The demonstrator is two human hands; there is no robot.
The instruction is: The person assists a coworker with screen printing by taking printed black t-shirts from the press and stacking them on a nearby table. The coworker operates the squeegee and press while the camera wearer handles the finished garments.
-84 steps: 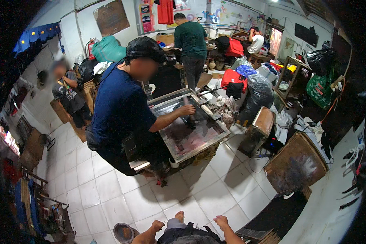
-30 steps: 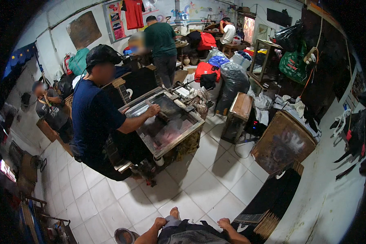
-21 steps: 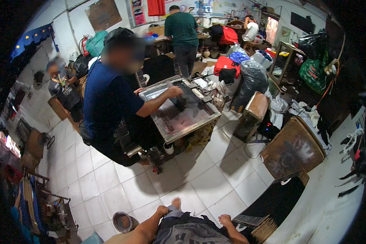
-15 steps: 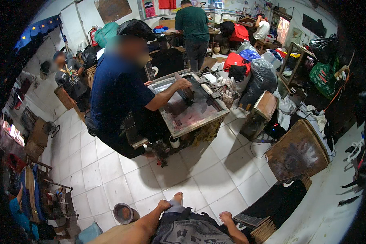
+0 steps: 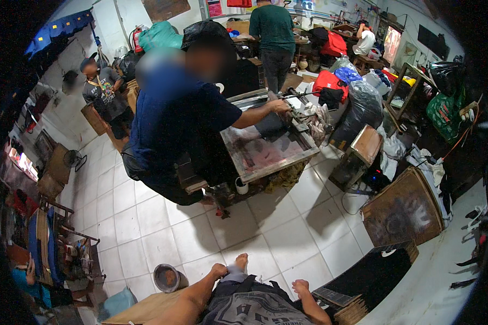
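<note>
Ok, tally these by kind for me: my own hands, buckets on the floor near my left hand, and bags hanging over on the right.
Left hand plus right hand: 2
Bucket: 1
Black bag plus green bag, both hanging: 2
Total: 5

I'm in a clothes-printing workshop: here's a framed printing screen, red clothes and a full plastic bag.

Round grey bucket sits on white tiled floor, left of left hand; flat black panel right of right hand; rectangular grey-framed screen ahead.
</note>
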